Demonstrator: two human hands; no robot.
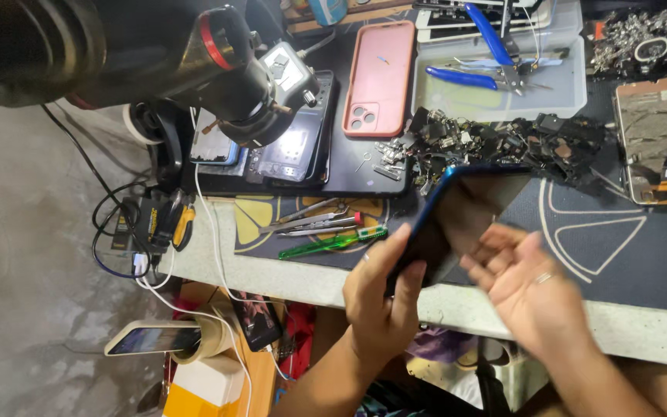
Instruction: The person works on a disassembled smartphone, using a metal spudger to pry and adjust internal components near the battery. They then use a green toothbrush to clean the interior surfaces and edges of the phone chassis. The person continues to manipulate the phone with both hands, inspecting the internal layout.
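Observation:
My left hand (384, 297) grips a dark smartphone with a blue edge (465, 212), holding it tilted above the front edge of the workbench. My right hand (530, 282) is open beside it, palm toward the phone, fingers spread and blurred, with a ring on one finger. Its fingertips are near or touching the phone's lower side; I cannot tell which.
A dark mat (627, 247) covers the bench. On it lie tweezers and a green tool (330, 243), a pink phone case (380, 77), a pile of small black parts (496, 139), blue pliers in a clear tray (488, 46), and a phone frame (658, 139). A microscope arm (233, 69) hangs at upper left.

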